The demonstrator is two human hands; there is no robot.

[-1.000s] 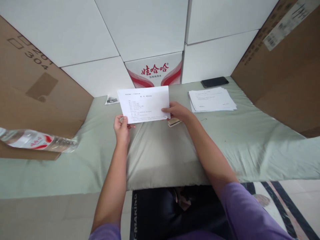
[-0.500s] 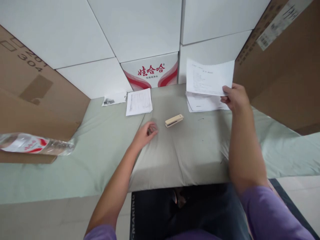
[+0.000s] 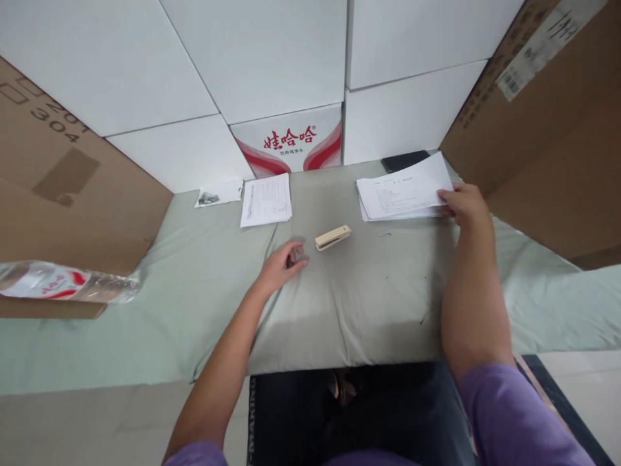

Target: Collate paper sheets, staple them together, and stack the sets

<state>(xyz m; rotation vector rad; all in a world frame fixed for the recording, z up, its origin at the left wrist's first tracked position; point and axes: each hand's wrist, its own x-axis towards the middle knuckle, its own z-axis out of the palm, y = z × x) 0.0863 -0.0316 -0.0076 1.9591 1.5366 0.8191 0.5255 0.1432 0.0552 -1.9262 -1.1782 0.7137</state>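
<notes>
Right hand: my fingers pinch the top sheet at its right edge, upper right of frame.
Left hand: loosely curled, empty, stapler just beside.

The person's left hand lies low and forward, fingers loosely curled, forearm bare below a purple sleeve. The right hand reaches farther out to the right, fingers bent in a pinch, arm nearly straight.
</notes>
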